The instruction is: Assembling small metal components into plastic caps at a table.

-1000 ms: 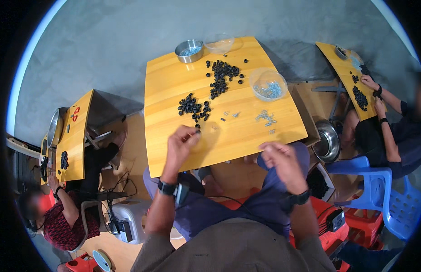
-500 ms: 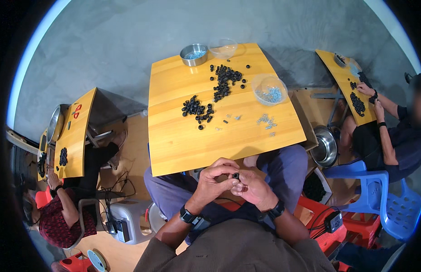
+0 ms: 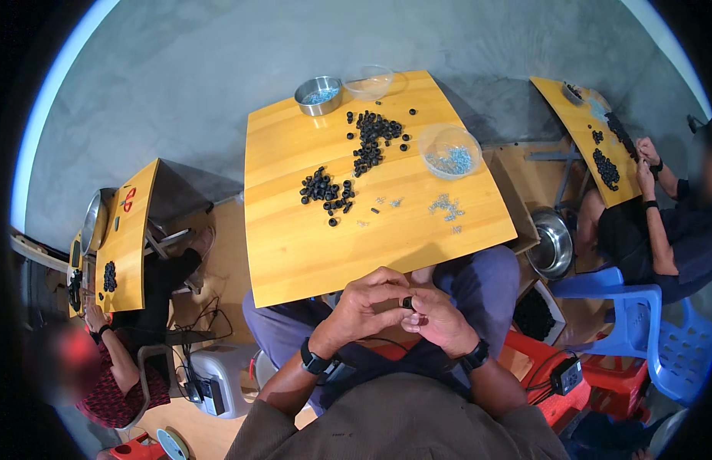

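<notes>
My left hand [image 3: 366, 304] and my right hand [image 3: 438, 318] meet over my lap, just below the near edge of the yellow wooden table [image 3: 295, 245]. Between their fingertips they pinch one small black ring-shaped part [image 3: 407, 303]. Both wrists wear dark watches. On the table lie a near pile of black parts [image 3: 323, 188], a larger far pile of black parts [image 3: 372, 138] and scattered small silver screws [image 3: 445, 205].
A clear plastic bowl of screws [image 3: 449, 151], a metal bowl [image 3: 318, 95] and an empty clear bowl [image 3: 369, 80] stand on the table. A steel bowl [image 3: 552, 244] sits on the floor right. Other people work at yellow tables far left [image 3: 126, 238] and far right [image 3: 586, 130].
A second ago my hands were apart at the table edge, the left reaching toward the near pile. They drew back together over my lap and now hold one black part between them.
</notes>
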The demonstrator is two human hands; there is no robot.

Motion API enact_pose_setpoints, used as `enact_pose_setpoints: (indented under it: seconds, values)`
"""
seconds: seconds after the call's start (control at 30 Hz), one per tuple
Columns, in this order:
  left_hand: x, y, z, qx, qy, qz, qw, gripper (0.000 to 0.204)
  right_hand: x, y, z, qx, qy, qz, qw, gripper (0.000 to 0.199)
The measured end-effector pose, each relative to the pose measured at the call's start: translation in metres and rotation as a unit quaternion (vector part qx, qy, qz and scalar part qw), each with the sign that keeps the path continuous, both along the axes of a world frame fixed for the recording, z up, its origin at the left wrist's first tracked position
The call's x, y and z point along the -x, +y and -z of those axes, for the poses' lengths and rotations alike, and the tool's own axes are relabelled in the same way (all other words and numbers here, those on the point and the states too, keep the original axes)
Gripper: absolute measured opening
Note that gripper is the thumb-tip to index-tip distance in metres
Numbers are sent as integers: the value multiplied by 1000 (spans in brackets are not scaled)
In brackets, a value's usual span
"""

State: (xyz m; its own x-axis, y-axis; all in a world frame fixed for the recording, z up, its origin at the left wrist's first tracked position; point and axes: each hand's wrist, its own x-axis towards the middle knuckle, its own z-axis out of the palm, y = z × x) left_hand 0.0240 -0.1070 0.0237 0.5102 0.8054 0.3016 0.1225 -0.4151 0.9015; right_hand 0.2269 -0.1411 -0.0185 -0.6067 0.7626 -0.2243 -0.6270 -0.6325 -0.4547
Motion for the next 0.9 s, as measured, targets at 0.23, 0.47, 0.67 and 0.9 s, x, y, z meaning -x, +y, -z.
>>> enact_pose_setpoints:
  seconds: [0.23, 0.47, 0.67, 0.9]
  values:
    - [-9, 12, 6, -1, -23, -11, 1000, 30, -10, 10, 11, 3, 6, 12, 1000, 28]
    - [43, 79, 36, -38, 167, -352, 920, 13, -81, 46, -6, -79, -19, 133, 988, 25]
    - [39, 116, 33, -109, 311, -355, 875, 15, -117, 49, 13, -129, -21, 164, 978, 36]
    - [29, 115, 43, -96, 367, -337, 862, 15, -121, 50, 20, -127, 34, 165, 978, 31]
